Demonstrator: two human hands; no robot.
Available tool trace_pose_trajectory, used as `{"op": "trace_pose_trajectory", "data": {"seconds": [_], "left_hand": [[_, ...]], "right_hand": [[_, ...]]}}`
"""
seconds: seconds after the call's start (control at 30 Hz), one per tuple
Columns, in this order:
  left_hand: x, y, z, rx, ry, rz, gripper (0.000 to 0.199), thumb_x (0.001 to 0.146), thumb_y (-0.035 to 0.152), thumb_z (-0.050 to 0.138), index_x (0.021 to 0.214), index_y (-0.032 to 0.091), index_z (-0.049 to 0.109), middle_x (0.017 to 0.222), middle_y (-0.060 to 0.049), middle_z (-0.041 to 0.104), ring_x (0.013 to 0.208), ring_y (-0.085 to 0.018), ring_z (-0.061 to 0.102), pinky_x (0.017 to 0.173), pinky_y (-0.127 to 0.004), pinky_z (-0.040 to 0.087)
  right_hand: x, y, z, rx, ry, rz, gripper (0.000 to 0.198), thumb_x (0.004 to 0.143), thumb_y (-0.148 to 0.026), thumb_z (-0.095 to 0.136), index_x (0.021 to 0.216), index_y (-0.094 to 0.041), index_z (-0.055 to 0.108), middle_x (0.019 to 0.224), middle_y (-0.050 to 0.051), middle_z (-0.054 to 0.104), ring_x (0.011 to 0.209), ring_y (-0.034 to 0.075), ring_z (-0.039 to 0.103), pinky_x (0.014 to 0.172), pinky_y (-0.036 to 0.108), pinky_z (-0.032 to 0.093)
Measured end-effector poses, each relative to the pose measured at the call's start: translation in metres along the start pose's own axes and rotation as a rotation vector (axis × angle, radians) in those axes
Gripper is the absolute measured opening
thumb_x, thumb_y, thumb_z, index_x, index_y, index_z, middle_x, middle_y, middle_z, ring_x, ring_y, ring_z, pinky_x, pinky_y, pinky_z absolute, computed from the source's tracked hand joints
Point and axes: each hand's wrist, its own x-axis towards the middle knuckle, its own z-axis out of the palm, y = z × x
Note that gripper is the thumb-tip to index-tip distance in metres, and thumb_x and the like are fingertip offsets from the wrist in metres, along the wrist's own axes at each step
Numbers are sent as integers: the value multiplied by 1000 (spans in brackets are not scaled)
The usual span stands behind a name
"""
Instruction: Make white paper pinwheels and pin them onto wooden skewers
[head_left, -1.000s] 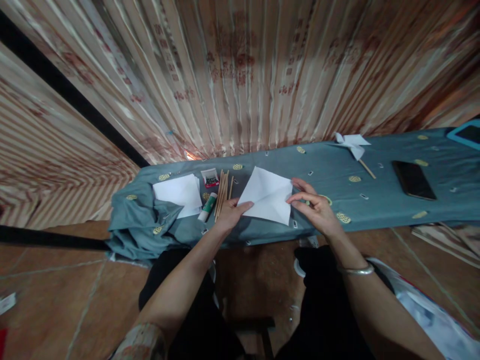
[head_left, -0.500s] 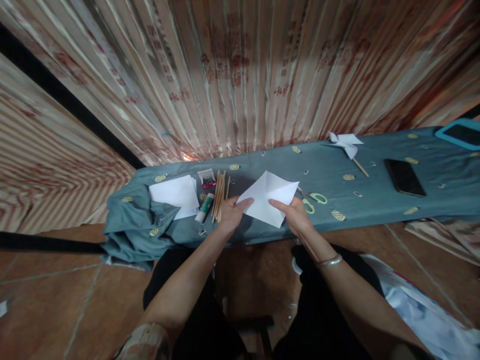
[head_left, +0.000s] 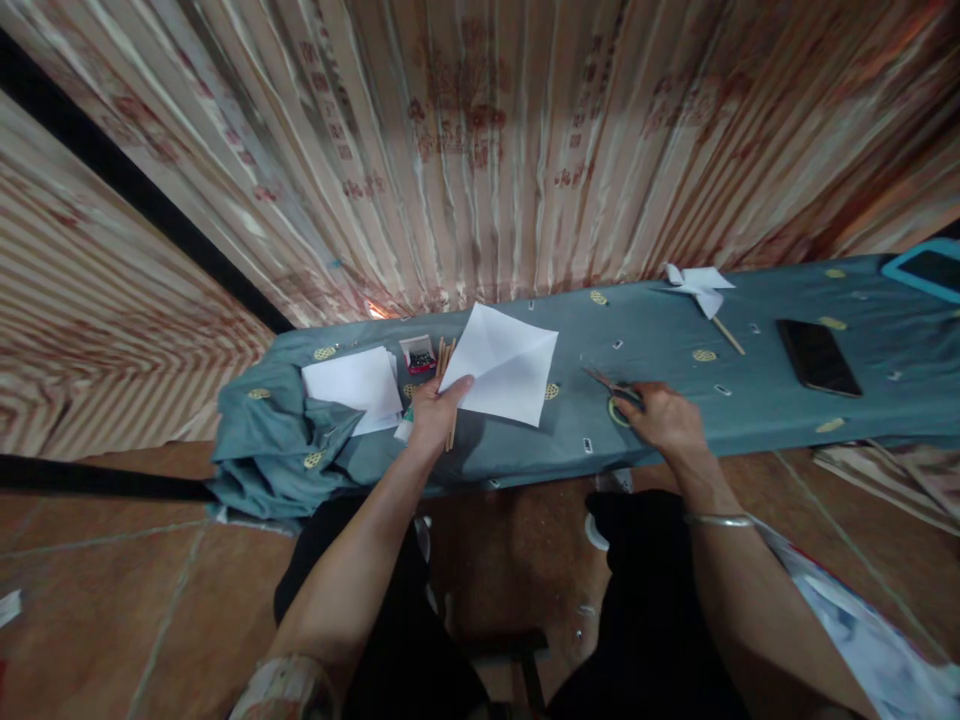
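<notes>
The left hand (head_left: 436, 412), just left of the centre of the frame, gripped a square white paper sheet (head_left: 506, 365) by its left corner, the thumb pressed on top and the other fingers out of sight underneath. The sheet was tilted, with faint creases crossing it, and spread across the middle of the frame.

To its right, the right hand (head_left: 667, 415) was curled over the handles of metal scissors with yellow-green loops (head_left: 611, 384), their blades pointing to the upper left; whether its grip had closed on them could not be told. A silver-coloured bracelet (head_left: 720, 520) circled the right wrist.

Thin wooden sticks (head_left: 442, 357) lay beside the left hand, partly covered by hand and sheet. A green-and-white tube (head_left: 403, 430) showed partly behind that hand, and a small red-and-white open box (head_left: 420, 355) of dark pieces lay above it.

Farther left lay overlapping white papers (head_left: 352, 382) on the blue-green pineapple-print cloth (head_left: 547, 450). Toward the upper right were a white paper pinwheel on a wooden stick (head_left: 701, 285) and a black phone (head_left: 817, 357).
</notes>
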Motion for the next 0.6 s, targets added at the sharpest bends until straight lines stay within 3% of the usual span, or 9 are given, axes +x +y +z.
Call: {"op": "trace_pose_trajectory", "data": {"seconds": [0.17, 0.33, 0.43, 0.6], "left_hand": [[2, 7, -4, 19, 53, 25, 40, 50, 38, 84, 78, 12, 77, 65, -2, 70, 59, -16, 62, 59, -28, 50], [7, 13, -10, 23, 61, 98, 33, 54, 37, 81, 76, 13, 76, 66, -1, 70, 60, -15, 61, 59, -27, 49], [10, 18, -15, 55, 70, 141, 31, 57, 37, 80, 75, 12, 76, 66, -2, 71, 60, -15, 61, 59, -26, 48], [15, 28, -23, 69, 121, 229, 30, 60, 37, 78, 77, 12, 77, 69, -2, 72, 62, -15, 62, 61, -26, 49]], "right_hand": [[-8, -1, 4, -161, -151, -51, 36, 83, -42, 56, 105, -17, 69, 94, 23, 72, 83, 38, 70, 77, 50, 52], [-4, -7, -3, -150, -215, 29, 30, 77, -36, 62, 100, -20, 71, 84, 17, 74, 80, 37, 71, 70, 46, 51], [0, -17, -7, 198, -226, 136, 27, 71, -42, 67, 90, -23, 72, 78, 11, 75, 78, 33, 72, 62, 40, 52], [-8, -64, -5, 1109, -465, 336, 47, 56, -47, 83, 94, -23, 71, 83, 7, 77, 71, 24, 73, 42, 24, 43]]}}
